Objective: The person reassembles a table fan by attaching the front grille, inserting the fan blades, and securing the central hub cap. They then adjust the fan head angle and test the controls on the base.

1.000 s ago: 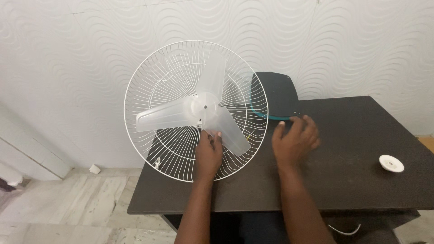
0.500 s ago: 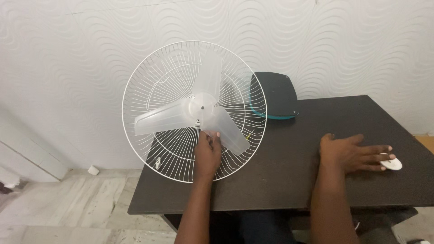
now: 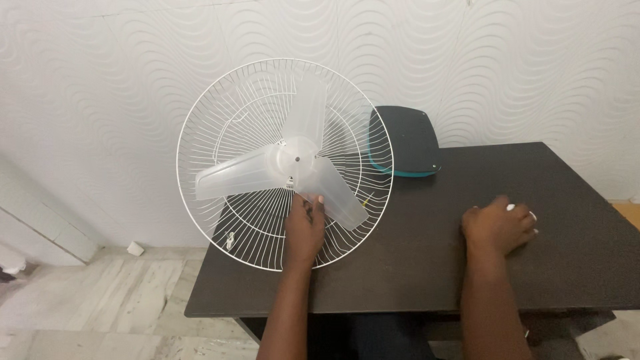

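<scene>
White wire fan guard (image 3: 240,200) standing upright at table's left edge, holding translucent three-blade fan blade (image 3: 293,163); small white cap hiding under curled fingers.

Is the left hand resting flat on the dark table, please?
No, the left hand is raised against the white wire fan guard, its fingers at the translucent blade.

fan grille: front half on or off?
Off. The translucent blade sits bare in front of the white wire rear grille, no wires crossing it; the left hand reaches straight to the blade.

white wire grille (image 3: 233,120), translucent plastic blade (image 3: 230,179), matt table (image 3: 413,247)
</scene>
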